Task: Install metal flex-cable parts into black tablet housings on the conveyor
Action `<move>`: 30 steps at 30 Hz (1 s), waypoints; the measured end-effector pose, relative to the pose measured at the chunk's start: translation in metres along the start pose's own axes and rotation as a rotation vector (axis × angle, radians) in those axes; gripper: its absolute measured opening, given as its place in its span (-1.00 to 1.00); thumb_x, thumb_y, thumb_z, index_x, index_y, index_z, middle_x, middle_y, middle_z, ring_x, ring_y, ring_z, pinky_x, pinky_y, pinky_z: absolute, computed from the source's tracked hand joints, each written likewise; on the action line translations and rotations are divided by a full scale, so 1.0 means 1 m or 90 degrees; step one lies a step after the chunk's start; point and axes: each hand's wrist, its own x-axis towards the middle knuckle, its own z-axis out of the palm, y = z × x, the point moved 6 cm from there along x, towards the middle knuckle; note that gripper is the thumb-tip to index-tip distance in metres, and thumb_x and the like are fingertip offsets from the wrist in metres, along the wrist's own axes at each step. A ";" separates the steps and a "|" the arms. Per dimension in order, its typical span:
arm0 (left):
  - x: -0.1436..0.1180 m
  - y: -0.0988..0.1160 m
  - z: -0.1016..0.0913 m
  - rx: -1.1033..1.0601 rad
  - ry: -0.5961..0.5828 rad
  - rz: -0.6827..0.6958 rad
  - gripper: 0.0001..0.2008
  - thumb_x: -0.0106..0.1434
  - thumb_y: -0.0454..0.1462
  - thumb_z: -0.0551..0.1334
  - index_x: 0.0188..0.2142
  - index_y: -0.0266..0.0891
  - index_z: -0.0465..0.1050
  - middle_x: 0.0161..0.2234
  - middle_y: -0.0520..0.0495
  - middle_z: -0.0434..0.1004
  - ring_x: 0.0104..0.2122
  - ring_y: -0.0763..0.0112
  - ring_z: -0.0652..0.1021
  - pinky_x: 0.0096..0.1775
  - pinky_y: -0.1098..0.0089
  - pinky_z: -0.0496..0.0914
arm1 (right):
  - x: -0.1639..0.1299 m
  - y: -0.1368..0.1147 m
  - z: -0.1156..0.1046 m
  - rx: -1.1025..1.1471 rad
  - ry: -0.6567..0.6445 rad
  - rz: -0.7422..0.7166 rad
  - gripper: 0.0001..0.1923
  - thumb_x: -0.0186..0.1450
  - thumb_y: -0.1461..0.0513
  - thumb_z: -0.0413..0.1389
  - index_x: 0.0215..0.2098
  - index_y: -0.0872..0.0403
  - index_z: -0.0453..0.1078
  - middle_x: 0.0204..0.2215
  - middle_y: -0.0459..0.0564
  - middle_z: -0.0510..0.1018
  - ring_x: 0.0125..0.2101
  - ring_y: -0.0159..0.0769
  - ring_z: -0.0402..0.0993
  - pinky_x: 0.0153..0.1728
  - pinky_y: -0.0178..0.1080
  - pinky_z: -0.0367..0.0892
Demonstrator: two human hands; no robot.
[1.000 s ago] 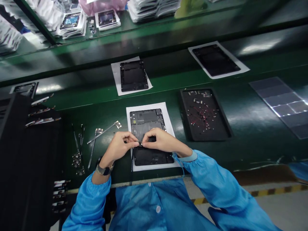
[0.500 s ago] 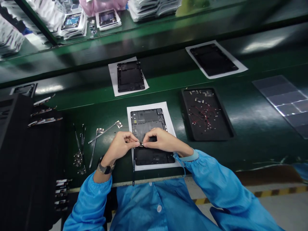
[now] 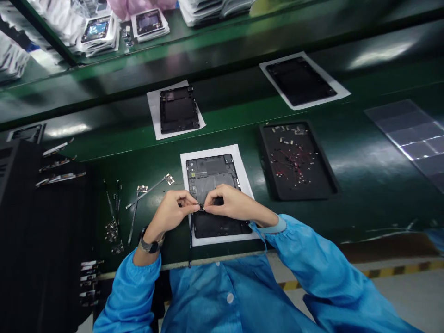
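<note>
Over a black tablet back housing [image 3: 218,228], which lies on a white sheet [image 3: 245,171], both my hands meet fingertip to fingertip. My left hand [image 3: 173,210] pinches one end of a small electronic part [image 3: 201,207]. My right hand [image 3: 231,202] has thumb and forefinger closed on its other end. Fingertips cover most of the part, so its exact kind is unclear. Below my left hand a thin black strip [image 3: 190,243] runs to the bench edge; whether it joins the part, I cannot tell. Small boards with ribbon cables [image 3: 142,189] lie left of the housing.
A black tray [image 3: 326,173] with small parts and red-wired pieces stands to the right. Behind are two more housings [image 3: 178,111] [image 3: 300,81] on sheets. A dark box [image 3: 41,231] with parts along its edge is at left. Clear plastic sheets [image 3: 398,120] lie far right.
The view has shifted slightly, and the things at the back sit a little further left and higher. Both hands keep their pinch on the small part, nearly in the same place over the housing.
</note>
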 end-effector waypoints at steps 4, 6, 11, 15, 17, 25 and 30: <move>0.001 0.000 -0.001 -0.009 -0.004 0.005 -0.88 0.01 -0.27 0.38 -0.50 -0.29 0.54 -0.52 -0.07 0.58 -0.50 0.42 0.48 -0.40 0.42 0.34 | 0.000 0.000 -0.001 0.025 -0.010 -0.005 -0.88 0.22 0.27 0.17 -0.43 0.12 0.55 -0.47 -0.06 0.63 -0.42 -0.33 0.53 -0.32 -0.32 0.35; 0.001 0.000 0.000 -0.008 -0.009 0.007 -0.89 0.01 -0.27 0.38 -0.50 -0.29 0.54 -0.52 -0.07 0.59 -0.50 0.42 0.48 -0.41 0.42 0.33 | 0.000 -0.002 -0.001 0.013 -0.008 -0.009 -0.88 0.22 0.27 0.17 -0.43 0.12 0.55 -0.47 -0.07 0.63 -0.42 -0.33 0.52 -0.30 -0.32 0.35; 0.000 -0.002 0.001 0.006 -0.003 0.003 -0.88 0.02 -0.26 0.38 -0.50 -0.29 0.54 -0.53 -0.06 0.57 -0.52 0.43 0.46 -0.43 0.42 0.31 | 0.000 -0.003 -0.001 -0.012 -0.005 0.005 -0.90 0.20 0.31 0.18 -0.44 0.11 0.55 -0.48 -0.08 0.63 -0.41 -0.34 0.51 -0.29 -0.32 0.34; 0.000 -0.001 0.003 -0.013 0.001 -0.006 -0.83 -0.01 -0.23 0.42 -0.52 -0.29 0.53 -0.55 -0.06 0.56 -0.53 0.43 0.46 -0.44 0.43 0.32 | 0.000 -0.002 -0.001 -0.026 0.004 0.013 -0.89 0.20 0.33 0.18 -0.45 0.09 0.55 -0.48 -0.09 0.63 -0.42 -0.33 0.51 -0.30 -0.31 0.33; 0.000 -0.001 0.004 -0.048 -0.003 -0.012 -0.79 -0.04 -0.21 0.46 -0.54 -0.29 0.52 -0.54 -0.07 0.57 -0.51 0.42 0.49 -0.42 0.42 0.35 | 0.000 -0.001 -0.002 -0.022 0.002 0.016 -0.89 0.20 0.32 0.19 -0.44 0.09 0.56 -0.47 -0.10 0.64 -0.41 -0.32 0.51 -0.30 -0.31 0.32; 0.002 -0.007 0.008 -0.161 -0.022 -0.076 -0.71 -0.18 -0.23 0.54 -0.57 -0.31 0.49 -0.52 -0.08 0.59 -0.49 0.44 0.53 -0.36 0.44 0.41 | 0.000 0.004 -0.004 0.031 -0.010 0.013 -0.93 0.20 0.28 0.23 -0.42 0.08 0.58 -0.42 -0.08 0.66 -0.35 -0.30 0.53 -0.23 -0.29 0.34; 0.002 -0.006 0.010 -0.158 -0.009 -0.068 -0.72 -0.17 -0.22 0.53 -0.55 -0.32 0.51 -0.55 -0.05 0.56 -0.51 0.44 0.52 -0.38 0.44 0.40 | 0.004 0.003 -0.004 0.053 -0.021 0.009 -0.91 0.21 0.25 0.23 -0.41 0.10 0.57 -0.43 -0.07 0.65 -0.35 -0.28 0.54 -0.22 -0.27 0.36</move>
